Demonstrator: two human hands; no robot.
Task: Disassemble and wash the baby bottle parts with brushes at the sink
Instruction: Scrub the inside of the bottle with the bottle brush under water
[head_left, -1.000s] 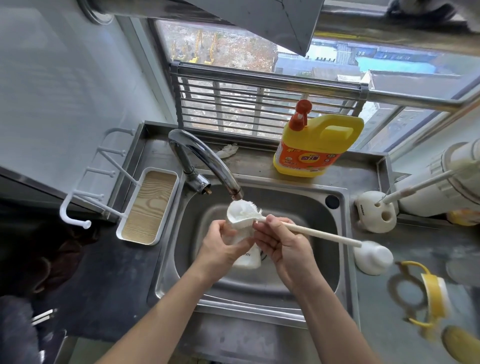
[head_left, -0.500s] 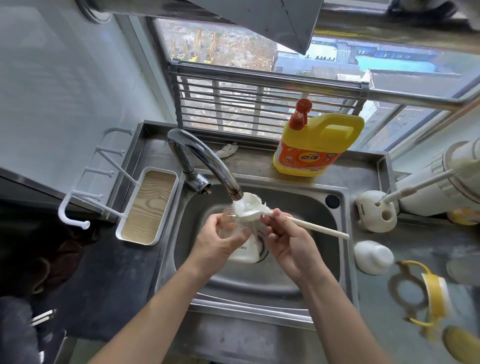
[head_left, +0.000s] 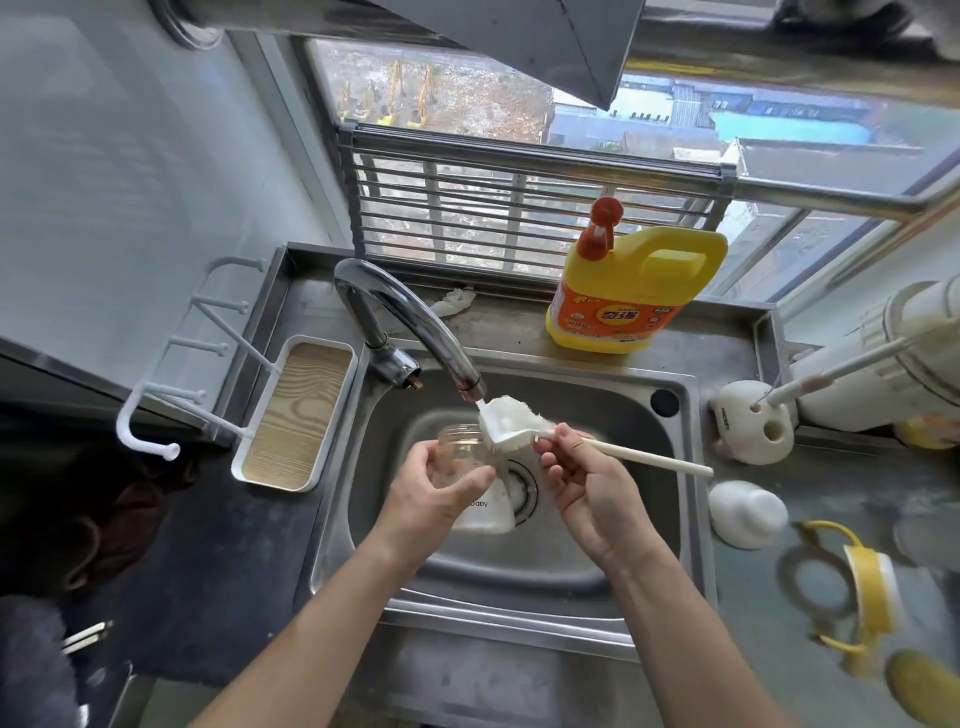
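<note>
Over the steel sink (head_left: 613, 566), my left hand (head_left: 436, 493) grips a clear baby bottle (head_left: 470, 467) with its open mouth tilted up and left. My right hand (head_left: 587, 488) holds the cream handle of a bottle brush (head_left: 511, 421). The white sponge head of the brush sits just under the tap spout (head_left: 415, 322), beside the bottle's mouth and outside it. On the counter to the right lie a white cap (head_left: 745, 512) and a yellow handled collar (head_left: 862, 587).
A yellow detergent jug (head_left: 639, 291) stands on the ledge behind the sink. A white brush holder (head_left: 753, 421) with a thin brush is at the right. A white tray with a wooden base (head_left: 296, 415) and a hook rack sit at the left.
The brush head moved right and clear of the bottle mouth, staying under the spout. My left hand tilted the bottle so its open mouth shows.
</note>
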